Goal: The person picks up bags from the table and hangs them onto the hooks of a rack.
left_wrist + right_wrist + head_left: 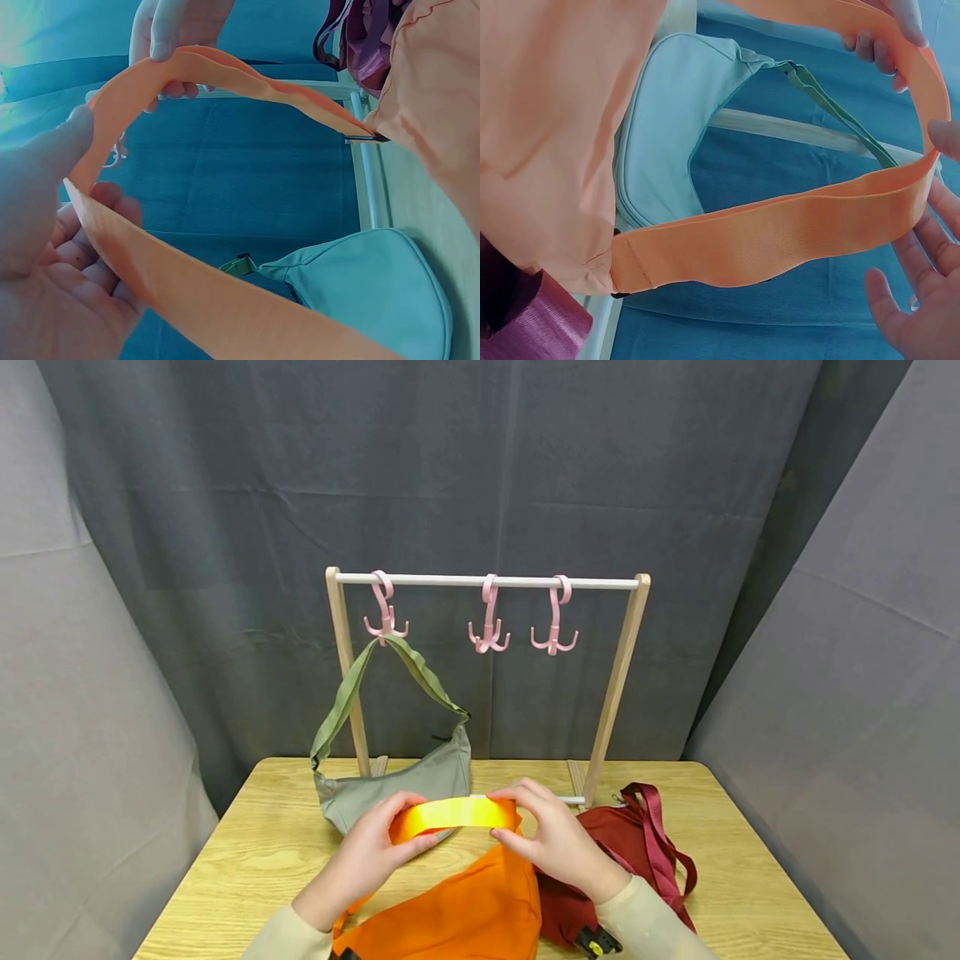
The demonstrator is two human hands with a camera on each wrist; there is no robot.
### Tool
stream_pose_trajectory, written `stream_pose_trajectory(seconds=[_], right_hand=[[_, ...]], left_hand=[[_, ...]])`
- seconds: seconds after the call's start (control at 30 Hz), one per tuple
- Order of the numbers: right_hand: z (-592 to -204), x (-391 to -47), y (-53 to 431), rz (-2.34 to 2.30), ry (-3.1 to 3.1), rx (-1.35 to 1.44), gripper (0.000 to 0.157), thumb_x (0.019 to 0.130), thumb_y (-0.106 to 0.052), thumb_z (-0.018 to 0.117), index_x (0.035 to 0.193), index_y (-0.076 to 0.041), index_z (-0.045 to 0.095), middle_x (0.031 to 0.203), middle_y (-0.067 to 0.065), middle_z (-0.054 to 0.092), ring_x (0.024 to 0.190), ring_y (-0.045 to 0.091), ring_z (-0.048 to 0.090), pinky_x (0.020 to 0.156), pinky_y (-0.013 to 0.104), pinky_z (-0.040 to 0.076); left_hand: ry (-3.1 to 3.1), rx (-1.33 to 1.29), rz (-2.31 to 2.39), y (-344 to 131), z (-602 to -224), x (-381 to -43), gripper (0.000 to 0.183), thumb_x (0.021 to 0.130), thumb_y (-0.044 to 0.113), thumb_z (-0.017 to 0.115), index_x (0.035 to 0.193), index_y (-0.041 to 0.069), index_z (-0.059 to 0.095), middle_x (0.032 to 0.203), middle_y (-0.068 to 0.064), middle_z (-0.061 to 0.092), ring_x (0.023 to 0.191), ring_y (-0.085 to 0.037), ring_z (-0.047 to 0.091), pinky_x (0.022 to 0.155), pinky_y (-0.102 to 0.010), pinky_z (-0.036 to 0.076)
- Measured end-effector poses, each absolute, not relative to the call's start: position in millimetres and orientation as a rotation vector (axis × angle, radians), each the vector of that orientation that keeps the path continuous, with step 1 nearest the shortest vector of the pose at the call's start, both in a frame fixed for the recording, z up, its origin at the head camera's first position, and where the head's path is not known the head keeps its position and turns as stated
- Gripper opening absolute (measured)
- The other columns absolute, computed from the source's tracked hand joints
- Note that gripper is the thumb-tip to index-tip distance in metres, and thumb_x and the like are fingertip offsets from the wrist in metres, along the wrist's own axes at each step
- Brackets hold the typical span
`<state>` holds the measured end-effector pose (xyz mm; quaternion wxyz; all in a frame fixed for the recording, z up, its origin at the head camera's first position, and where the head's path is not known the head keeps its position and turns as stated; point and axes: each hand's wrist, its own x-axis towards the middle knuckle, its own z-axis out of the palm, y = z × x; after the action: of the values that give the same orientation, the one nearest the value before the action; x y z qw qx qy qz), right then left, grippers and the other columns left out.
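Note:
An orange bag [465,914] is low in the head view, its wide strap [456,813] raised in an arch between both hands. My left hand [369,853] pinches the left part of the strap between thumb and fingers. On the right part, my right hand [553,839] pinches it the same way. The right wrist view shows the strap [780,238] running from the bag's corner up to the fingers. Behind the hands, a grey-green shoulder bag [442,770] hangs by its green strap [420,672] from the left pink hook [386,618].
A wooden rack with a white bar [435,581] stands at the back of the table [217,877]. Two more pink hooks, a middle one [490,622] and a right one [555,622], hang from it. A dark red bag [611,831] lies at the right, partly behind the right forearm.

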<state>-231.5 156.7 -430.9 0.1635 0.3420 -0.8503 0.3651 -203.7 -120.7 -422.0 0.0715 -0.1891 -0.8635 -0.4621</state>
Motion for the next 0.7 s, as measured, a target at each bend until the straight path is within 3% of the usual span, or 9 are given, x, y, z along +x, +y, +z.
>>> stream_pose_trajectory(seconds=[0.47,0.7], right_hand=[[-414.2,-237.1,157.2,1.060,-2.440,0.999,0.044,0.082,-0.025,0.077,0.122,-0.032,0.060,0.113,-0.018,0.056,0.102,0.003,0.055,0.090,0.032,0.054],[-405.9,-237.8,159.1,1.052,-2.449,0.972,0.039,0.084,-0.036,0.074,0.121,-0.036,0.059,0.112,-0.020,0.056,0.100,0.003,0.054,0.087,0.027,0.054]], left_hand=[[-2.576,-0.640,-1.342,-117.5,-406.2,-209.6,0.038,0.077,0.030,0.081,0.108,0.029,0.059,0.098,0.014,0.061,0.085,-0.010,0.054,0.076,-0.024,0.049],[-2.555,-0.674,-1.273,-115.7,-397.4,-212.9,0.035,0.079,0.025,0.080,0.106,0.027,0.059,0.093,0.013,0.059,0.080,-0.011,0.053,0.071,-0.023,0.048]])
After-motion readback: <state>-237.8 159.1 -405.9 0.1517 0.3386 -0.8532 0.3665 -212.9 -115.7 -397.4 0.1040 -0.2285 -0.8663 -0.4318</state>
